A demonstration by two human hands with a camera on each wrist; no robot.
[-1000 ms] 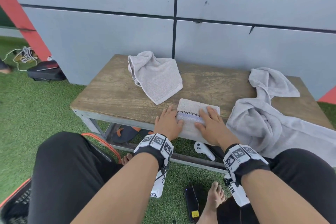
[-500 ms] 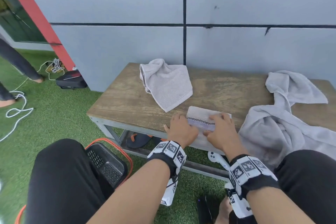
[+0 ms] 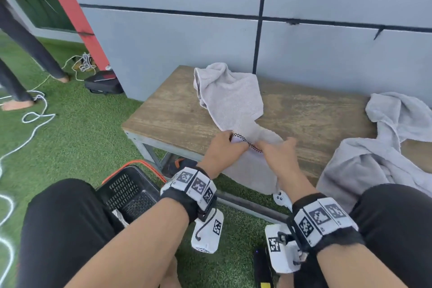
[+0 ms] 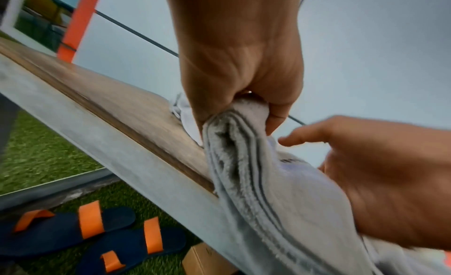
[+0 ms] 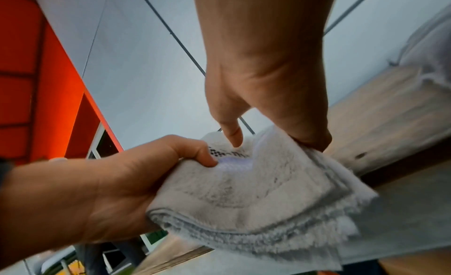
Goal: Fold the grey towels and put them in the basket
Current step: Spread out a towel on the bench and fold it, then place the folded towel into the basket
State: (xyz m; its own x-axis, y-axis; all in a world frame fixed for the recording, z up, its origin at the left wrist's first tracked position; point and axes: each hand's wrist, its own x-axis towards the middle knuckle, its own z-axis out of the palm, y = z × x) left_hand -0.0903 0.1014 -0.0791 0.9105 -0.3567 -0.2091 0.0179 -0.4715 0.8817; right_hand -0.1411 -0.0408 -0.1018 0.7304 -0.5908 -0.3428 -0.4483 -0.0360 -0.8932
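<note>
Folded grey towel (image 3: 251, 170) is what we see in both hands at the near edge of the wooden bench (image 3: 177, 119), its lower part hanging over the front rail. Our left hand (image 3: 222, 152) has its fingers and thumb curled round the towel's left end; the left wrist view shows the stacked layers bunched in that grasp. Our right hand (image 3: 279, 154) holds the right side, with the thumb pressed on top near the chequered band and the fingers curled beneath, as the right wrist view shows. A second grey towel (image 3: 231, 98) lies loosely spread further back on the bench, seemingly touching the held one, though we cannot tell for sure. A larger crumpled grey towel (image 3: 378, 156) lies on the right end and spills over the front edge. The black basket (image 3: 131, 192), with an orange rim, sits on the green turf beside our left knee, below and left of the bench. Dark sandals with orange straps (image 4: 92, 238) lie under the bench.
</note>
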